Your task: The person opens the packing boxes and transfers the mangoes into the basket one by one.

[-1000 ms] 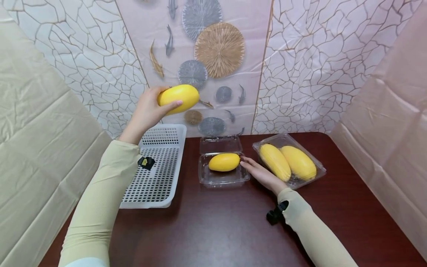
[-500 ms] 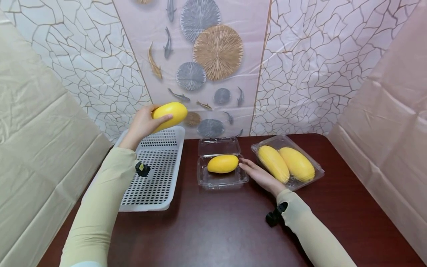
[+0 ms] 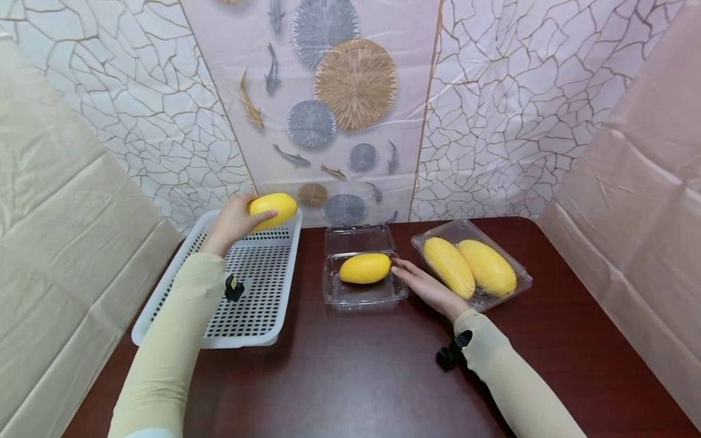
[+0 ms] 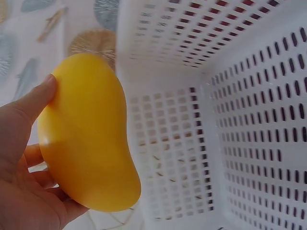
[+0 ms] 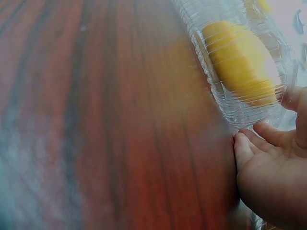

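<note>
A yellow mango point(image 3: 274, 210) is held by my left hand point(image 3: 232, 220) over the far end of the white plastic basket point(image 3: 294, 267). In the left wrist view, the thumb lies on one side of the mango point(image 4: 88, 134) and the fingers curl under the other. A second mango point(image 3: 365, 268) lies in a clear plastic clamshell box point(image 3: 367, 298), its lid standing open at the back. My right hand point(image 3: 429, 289) reaches to the box's right side; its extended fingers point(image 5: 243, 148) touch or nearly touch the ribbed wall in the right wrist view.
A clear box point(image 3: 517, 275) with two mangoes point(image 3: 486, 267) under its cover sits to the right of my right hand. Dark red-brown tabletop point(image 3: 328, 377) stretches in front. Patterned cloth point(image 3: 493, 121) hangs behind, with beige cloth at both sides.
My left hand has come down and slightly left with the mango, from in front of the back cloth to the basket's far end. My right hand stays at the clamshell box.
</note>
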`<control>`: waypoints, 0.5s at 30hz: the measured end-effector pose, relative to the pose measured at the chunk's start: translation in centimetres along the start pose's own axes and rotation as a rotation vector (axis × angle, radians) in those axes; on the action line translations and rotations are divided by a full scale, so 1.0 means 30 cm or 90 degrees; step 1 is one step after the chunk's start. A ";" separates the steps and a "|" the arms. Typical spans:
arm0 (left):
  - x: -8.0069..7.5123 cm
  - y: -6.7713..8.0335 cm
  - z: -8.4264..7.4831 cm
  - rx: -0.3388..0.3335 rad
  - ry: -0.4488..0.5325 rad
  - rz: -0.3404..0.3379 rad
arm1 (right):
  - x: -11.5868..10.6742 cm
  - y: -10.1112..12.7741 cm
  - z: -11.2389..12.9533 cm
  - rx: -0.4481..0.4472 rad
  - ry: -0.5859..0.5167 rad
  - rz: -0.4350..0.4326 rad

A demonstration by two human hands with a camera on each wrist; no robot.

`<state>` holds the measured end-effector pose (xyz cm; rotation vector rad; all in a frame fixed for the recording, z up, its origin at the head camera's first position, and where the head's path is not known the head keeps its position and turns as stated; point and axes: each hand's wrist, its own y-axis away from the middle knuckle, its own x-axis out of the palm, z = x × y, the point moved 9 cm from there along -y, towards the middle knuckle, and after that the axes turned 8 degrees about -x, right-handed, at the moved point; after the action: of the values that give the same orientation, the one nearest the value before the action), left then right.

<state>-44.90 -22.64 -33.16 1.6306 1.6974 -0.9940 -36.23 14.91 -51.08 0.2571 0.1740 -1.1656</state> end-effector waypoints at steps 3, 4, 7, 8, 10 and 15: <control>0.017 0.000 0.026 -0.011 0.002 0.008 | 0.000 0.000 0.003 -0.001 -0.003 0.000; 0.021 0.001 0.032 -0.013 0.001 0.013 | 0.001 0.000 0.005 -0.003 -0.004 0.001; 0.036 0.003 0.050 -0.022 0.000 0.031 | 0.001 0.001 0.008 -0.006 -0.007 -0.001; 0.042 0.003 0.058 -0.027 -0.001 0.038 | 0.001 0.001 0.008 -0.007 -0.008 -0.002; 0.055 0.003 0.073 -0.035 -0.005 0.048 | 0.001 0.002 0.008 -0.006 -0.011 -0.002; 0.091 0.001 0.098 -0.036 -0.021 0.063 | -0.006 0.000 0.000 0.003 -0.004 -0.004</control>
<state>-45.37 -23.53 -37.04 1.6354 1.5921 -0.9119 -36.30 15.07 -51.03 0.2568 0.1668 -1.1725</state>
